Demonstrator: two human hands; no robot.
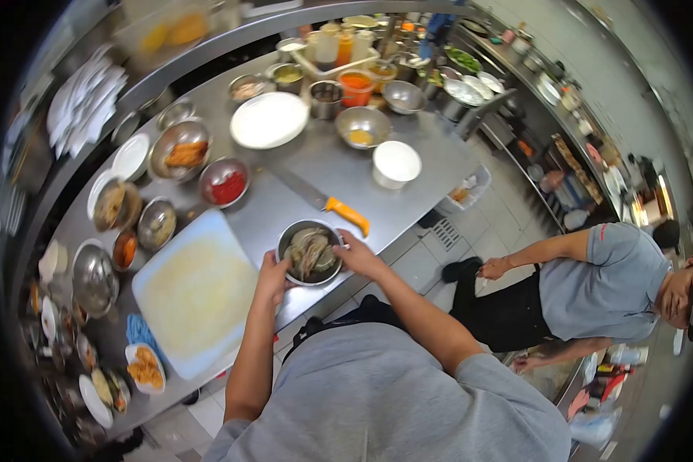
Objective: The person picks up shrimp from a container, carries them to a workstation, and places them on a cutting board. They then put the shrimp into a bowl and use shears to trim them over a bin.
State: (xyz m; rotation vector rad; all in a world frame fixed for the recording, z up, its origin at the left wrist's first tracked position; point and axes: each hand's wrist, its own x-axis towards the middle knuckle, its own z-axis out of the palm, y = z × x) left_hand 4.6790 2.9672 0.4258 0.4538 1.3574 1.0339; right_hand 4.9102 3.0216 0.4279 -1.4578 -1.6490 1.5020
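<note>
My left hand (273,279) grips the left side of a metal bowl (333,271) at the front edge of the steel worktable (339,173). On the bowl's right side, my right hand (358,256) closes its fingers on the rim. Grey raw shrimp (309,250) lie in the bowl. Just beyond it rests a knife (345,214) with an orange handle, its blade pointing away to the left. To the left of my left hand is a stained white cutting board (195,289).
Bowls of red pieces (228,187) and orange food (186,154), a white oval plate (269,120) and a white tub (396,164) stand farther back. Squeeze bottles (344,46) stand at the rear. A co-worker (604,281) is close on the right, beside tiled floor.
</note>
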